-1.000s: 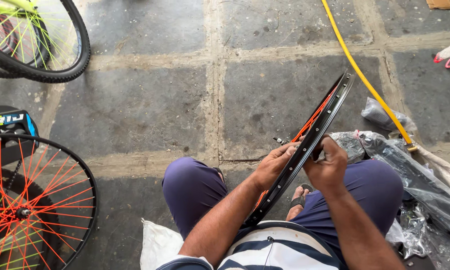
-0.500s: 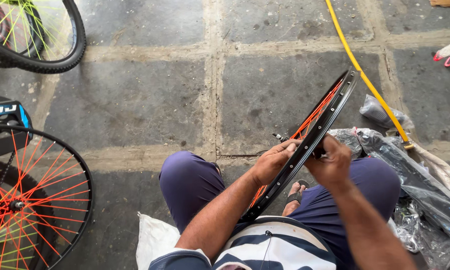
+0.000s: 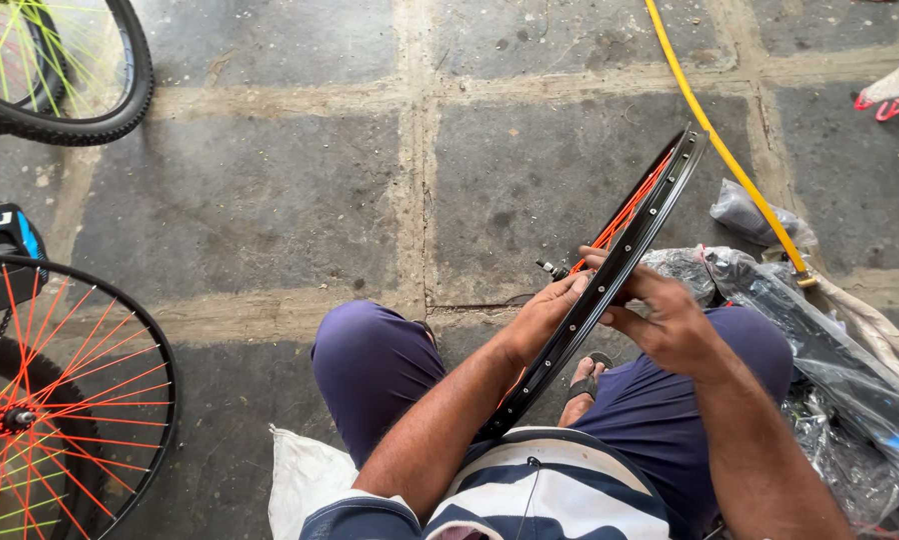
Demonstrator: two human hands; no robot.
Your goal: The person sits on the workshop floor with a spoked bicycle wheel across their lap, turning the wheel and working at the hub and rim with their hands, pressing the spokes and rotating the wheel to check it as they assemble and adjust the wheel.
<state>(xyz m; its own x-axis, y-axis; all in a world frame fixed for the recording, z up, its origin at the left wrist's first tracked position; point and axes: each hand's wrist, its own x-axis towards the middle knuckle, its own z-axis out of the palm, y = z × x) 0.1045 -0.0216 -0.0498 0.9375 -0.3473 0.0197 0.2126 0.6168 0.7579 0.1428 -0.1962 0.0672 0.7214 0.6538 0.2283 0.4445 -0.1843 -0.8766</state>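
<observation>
Head view: we look down on a stone floor [image 3: 270,200] of large grey slabs with pale joints, where a person sits with knees apart in dark blue shorts [image 3: 370,370] and a striped shirt [image 3: 550,490]. Between the knees we see a black bicycle rim [image 3: 610,280] with orange spokes, standing on edge and tilted, its top pointing up and to the right, its lower end near the shirt. The left hand [image 3: 545,315] lies against the near side of the rim about halfway up, its fingers curled onto the rim's edge beside a small metal hub end [image 3: 553,269]. The right hand [image 3: 670,320] grips the rim from the other side, thumb and fingers closed narrowly over the edge. At the left edge we see a second wheel [image 3: 60,400] with orange spokes, and at top left a third wheel [image 3: 80,70] with a tyre and yellow-green spokes. A yellow hose [image 3: 720,150] runs from the top down toward the right, passing just behind the rim's top. Clear plastic bags [image 3: 820,340] lie heaped by the right knee. A white sack [image 3: 305,480] shows under the left thigh, and a sandalled foot [image 3: 585,385] sits below the rim.
</observation>
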